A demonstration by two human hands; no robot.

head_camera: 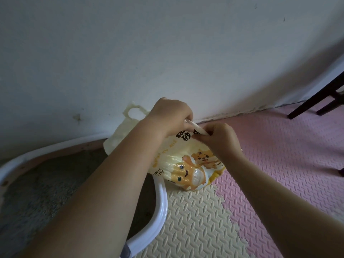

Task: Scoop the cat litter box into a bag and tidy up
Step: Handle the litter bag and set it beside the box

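Litter bag (188, 164): printed, bulging, on the mat (195, 220) against the wall (167, 43), its rolled top edge between both sets of fingers. Left hand (171, 116) closed round that edge; right hand (219, 138) pinches it just beside. Litter box (160, 205) below left fingers, grey litter level. Judgement: scooping likely done; bag being sealed, stowing left. Pale carrier bag (119, 135) behind.

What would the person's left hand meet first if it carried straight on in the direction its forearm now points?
Most likely the white wall. The left hand grips the top edge of the cat litter bag and points up and away towards the wall's foot close behind it; depth is uncertain in this single view.
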